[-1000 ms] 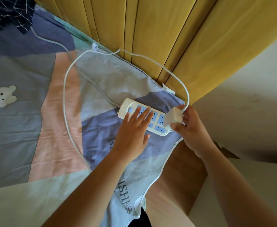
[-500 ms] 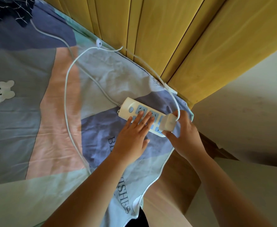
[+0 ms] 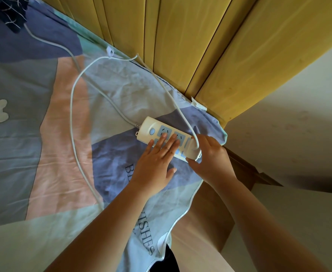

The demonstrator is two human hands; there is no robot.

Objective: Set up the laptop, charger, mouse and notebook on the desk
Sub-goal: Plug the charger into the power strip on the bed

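A cream power strip [image 3: 151, 128] with blue sockets lies on a patchwork bedsheet [image 3: 63, 150] near the bed's corner. My left hand [image 3: 157, 163] presses flat on the strip, fingers spread over its sockets. My right hand [image 3: 210, 156] grips the white charger block [image 3: 192, 150], which sits down against the strip's right end. The charger's thin white cable [image 3: 173, 99] runs from the block up toward the headboard, then loops left and down across the sheet. Laptop, mouse and notebook are out of view.
A yellow wooden headboard [image 3: 200, 46] runs along the far side. The strip's own thicker cord [image 3: 94, 89] leads off to the upper left. A dark garment [image 3: 6, 12] lies at the top left. A white wall [image 3: 298, 124] and the wooden bed frame [image 3: 210, 213] are to the right.
My right hand has brought the charger block down from above the strip's right end onto the strip. My left hand has stayed pressed on the strip.
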